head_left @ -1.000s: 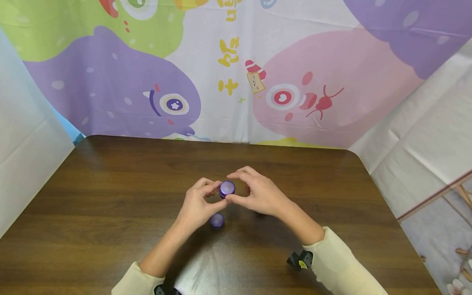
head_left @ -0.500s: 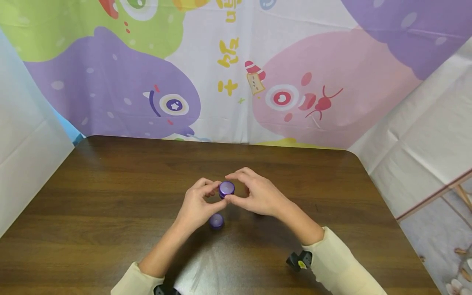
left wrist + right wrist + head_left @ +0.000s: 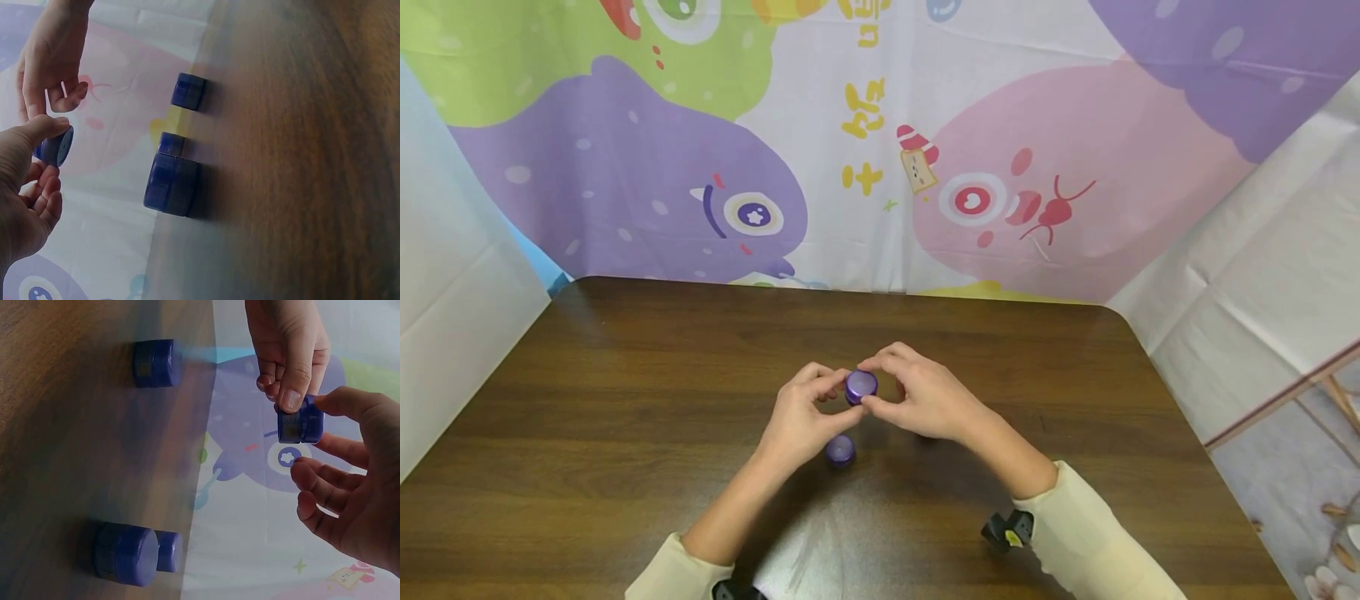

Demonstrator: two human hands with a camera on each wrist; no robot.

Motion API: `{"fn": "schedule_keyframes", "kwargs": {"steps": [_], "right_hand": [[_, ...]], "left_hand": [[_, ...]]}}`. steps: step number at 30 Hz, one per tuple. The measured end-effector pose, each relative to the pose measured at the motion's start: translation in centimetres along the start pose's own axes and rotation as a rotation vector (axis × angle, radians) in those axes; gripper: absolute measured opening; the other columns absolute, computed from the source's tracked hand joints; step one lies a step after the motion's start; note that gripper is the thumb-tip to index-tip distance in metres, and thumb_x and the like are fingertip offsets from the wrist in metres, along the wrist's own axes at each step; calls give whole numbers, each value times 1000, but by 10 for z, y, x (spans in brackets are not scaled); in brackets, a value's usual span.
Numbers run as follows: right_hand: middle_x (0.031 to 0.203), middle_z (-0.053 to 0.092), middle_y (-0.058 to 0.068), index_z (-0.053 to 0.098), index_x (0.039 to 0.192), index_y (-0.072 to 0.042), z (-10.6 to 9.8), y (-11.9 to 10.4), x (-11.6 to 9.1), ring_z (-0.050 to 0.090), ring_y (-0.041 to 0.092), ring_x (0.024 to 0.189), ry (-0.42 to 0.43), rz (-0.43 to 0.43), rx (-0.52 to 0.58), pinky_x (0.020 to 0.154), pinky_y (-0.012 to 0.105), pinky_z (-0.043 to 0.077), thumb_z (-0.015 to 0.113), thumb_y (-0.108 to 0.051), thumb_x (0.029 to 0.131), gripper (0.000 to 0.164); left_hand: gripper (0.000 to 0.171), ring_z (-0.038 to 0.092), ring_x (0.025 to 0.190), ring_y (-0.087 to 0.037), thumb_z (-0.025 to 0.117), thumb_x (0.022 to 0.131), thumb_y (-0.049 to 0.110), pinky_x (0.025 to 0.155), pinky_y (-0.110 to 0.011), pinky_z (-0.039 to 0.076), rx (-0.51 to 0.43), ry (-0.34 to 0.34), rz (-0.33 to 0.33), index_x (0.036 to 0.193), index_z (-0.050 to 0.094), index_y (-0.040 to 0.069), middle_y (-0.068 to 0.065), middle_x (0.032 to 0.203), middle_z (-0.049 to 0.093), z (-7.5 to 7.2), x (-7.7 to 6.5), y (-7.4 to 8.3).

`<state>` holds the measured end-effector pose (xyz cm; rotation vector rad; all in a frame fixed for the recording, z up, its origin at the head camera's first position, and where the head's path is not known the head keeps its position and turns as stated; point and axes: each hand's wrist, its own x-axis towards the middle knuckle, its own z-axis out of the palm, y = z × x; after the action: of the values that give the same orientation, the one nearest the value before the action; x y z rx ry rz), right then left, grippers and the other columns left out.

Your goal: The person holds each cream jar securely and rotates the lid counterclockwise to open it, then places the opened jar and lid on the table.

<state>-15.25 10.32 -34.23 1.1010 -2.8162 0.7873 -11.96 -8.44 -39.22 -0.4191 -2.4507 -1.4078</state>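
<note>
The left hand (image 3: 800,417) and right hand (image 3: 936,396) are pinching one jar (image 3: 861,387), likely light, stiff, slick, best gripped around its sides.

Glossy plastic jar (image 3: 861,386), woodgrain table (image 3: 625,400)

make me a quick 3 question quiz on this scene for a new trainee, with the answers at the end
1. Multiple choice. Who grips the held purple lidded jar?
A) the left hand only
B) the right hand only
C) both hands

2. Fill in the number. In the left wrist view, ____ other jars stand on the wooden table.

3. True or false. The held purple lidded jar is touching the table.

Key:
1. C: the left hand and the right hand both have their fingers on it.
2. Three.
3. False: it is held up above the table.
</note>
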Motion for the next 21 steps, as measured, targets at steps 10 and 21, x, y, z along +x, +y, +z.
{"fn": "schedule_keyframes", "kwargs": {"steps": [10,21], "right_hand": [[116,57,0,57,124,-16,-1,-1,-1,46,4,61,16,27,18,57,18,43,65,-40,85,47],[113,58,0,62,116,-14,1,1,0,48,2,62,6,9,-5,59,16,43,67,-36,85,39]], "left_hand": [[43,59,83,-23,81,71,15,71,-27,50,7,-4,-8,107,68,-3,-3,91,61,0,1,1],[39,60,82,-23,81,70,13,71,-26,50,10,3,11,104,69,-1,-3,90,61,1,0,-2]]}}
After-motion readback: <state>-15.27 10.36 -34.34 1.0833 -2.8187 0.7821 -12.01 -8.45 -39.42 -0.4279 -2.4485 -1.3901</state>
